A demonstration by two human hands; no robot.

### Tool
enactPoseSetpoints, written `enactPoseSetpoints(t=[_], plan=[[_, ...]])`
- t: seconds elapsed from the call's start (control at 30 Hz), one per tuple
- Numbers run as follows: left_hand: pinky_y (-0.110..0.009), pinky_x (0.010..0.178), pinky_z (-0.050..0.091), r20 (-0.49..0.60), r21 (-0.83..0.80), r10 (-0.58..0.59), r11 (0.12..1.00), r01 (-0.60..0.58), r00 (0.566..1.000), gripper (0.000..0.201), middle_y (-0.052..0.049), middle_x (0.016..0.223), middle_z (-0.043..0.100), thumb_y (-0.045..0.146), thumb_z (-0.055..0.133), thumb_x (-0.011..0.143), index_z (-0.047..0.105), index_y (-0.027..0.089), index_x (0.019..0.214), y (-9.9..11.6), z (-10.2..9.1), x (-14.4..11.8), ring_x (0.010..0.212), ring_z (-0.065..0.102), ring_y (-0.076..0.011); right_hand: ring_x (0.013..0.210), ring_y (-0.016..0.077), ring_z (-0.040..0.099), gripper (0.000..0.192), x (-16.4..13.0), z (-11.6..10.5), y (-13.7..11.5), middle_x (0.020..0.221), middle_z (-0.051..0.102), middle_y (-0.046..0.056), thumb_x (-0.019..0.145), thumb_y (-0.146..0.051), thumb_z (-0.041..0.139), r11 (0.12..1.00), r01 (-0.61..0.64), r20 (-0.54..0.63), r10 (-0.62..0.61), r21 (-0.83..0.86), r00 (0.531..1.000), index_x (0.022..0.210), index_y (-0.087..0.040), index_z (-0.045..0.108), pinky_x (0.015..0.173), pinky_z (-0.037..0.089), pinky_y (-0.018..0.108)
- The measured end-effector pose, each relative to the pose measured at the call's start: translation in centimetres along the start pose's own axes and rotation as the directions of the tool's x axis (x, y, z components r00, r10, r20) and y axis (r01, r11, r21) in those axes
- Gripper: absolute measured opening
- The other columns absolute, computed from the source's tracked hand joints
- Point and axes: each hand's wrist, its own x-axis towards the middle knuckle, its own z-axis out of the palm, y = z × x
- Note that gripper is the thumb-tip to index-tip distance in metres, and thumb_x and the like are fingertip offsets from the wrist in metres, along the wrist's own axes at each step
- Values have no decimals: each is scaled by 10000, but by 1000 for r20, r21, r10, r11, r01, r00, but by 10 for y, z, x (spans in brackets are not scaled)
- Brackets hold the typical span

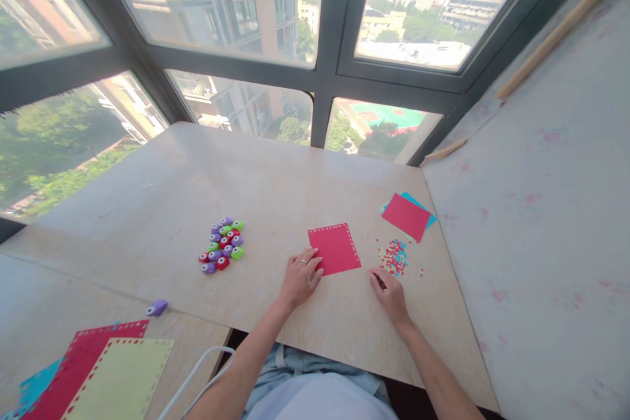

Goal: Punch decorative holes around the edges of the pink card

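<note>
Both my hands are resting on the table: left hand, fingers spread, touching the red paper square; right hand, fingers curled together, near the punched confetti.

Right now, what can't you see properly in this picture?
Head view:
- Paper stack: cut off by the bottom-left edge.
- Blue sheet: mostly covered by the red sheet.
- Paper bits: too small to tell shapes.
- Right hand: fingers curled, anything held is hidden.
</note>
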Motion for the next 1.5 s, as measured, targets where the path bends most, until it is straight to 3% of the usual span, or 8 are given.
enactPoseSetpoints(t=[0.23, 0.63, 0.83, 0.93, 1.1, 1.3, 1.4, 1.5], plan=[[-426, 976, 383, 2, -5, -11, 1000, 11, 1000, 298, -118, 1356, 559, 289, 503, 920, 618, 203, 1181, -1, 1, 8, 1292, 473, -246, 750, 215, 657, 364, 15, -7, 24, 878, 721, 98, 859, -455, 466, 981, -179, -163, 164, -76, 973, 872, -173, 696, 723, 509, 316], [-439, 979, 394, -8, -43, -12, 999, 11, 1000, 294, -110, 1350, 564, 257, 521, 897, 620, 220, 1171, -5, 4, 7, 1283, 483, -246, 678, 224, 649, 406, 20, -4, 25, 797, 721, 89, 829, -505, 461, 960, -261, -182, 240, -102, 954, 844, -180, 703, 688, 481, 315], [-445, 998, 431, -156, -199, -61, 979, 29, 986, 317, -128, 1323, 558, 212, 533, 868, 593, 201, 1179, -11, 11, 2, 1224, 527, -234, 635, 211, 633, 421, 22, -4, 24, 780, 719, 90, 814, -515, 460, 959, -260, -198, 234, -117, 952, 849, -180, 712, 663, 476, 302], [-383, 936, 497, -307, -349, -206, 933, 91, 929, 262, -131, 1243, 575, 186, 487, 876, 606, 183, 1109, -14, 11, -5, 1162, 560, -208, 642, 210, 638, 429, 21, -5, 23, 784, 723, 92, 819, -516, 456, 962, -245, -191, 220, -119, 957, 852, -175, 714, 663, 477, 296], [-318, 747, 560, -454, -515, -507, 820, 249, 732, 247, -142, 1182, 559, 188, 449, 880, 585, 163, 1084, -24, -1, -30, 860, 638, -154, 690, 225, 657, 446, 18, -5, 22, 817, 728, 97, 829, -526, 450, 967, -226, -186, 202, -119, 962, 868, -169, 715, 690, 480, 313], [-291, 636, 551, -538, -506, -643, 763, 402, 545, 362, -172, 1266, 493, 222, 494, 837, 527, 151, 1190, -58, -31, -57, 735, 597, -126, 670, 226, 632, 468, 15, -3, 21, 832, 726, 118, 840, -541, 438, 972, -185, -202, 153, -148, 967, 846, -164, 715, 676, 479, 321], [-295, 626, 541, -567, -458, -650, 759, 462, 506, 410, -167, 1239, 517, 197, 490, 806, 529, 139, 1210, -76, -44, -65, 725, 585, -136, 641, 226, 613, 510, 16, -2, 23, 816, 723, 129, 842, -565, 416, 967, -185, -209, 147, -176, 967, 843, -156, 721, 658, 469, 325], [-307, 641, 538, -556, -392, -644, 761, 517, 526, 447, -169, 1246, 538, 193, 475, 807, 523, 145, 1249, -86, -50, -66, 783, 612, -172, 633, 228, 609, 530, 17, -1, 25, 817, 724, 131, 839, -580, 410, 961, -205, -219, 163, -186, 962, 847, -153, 724, 649, 462, 328]])
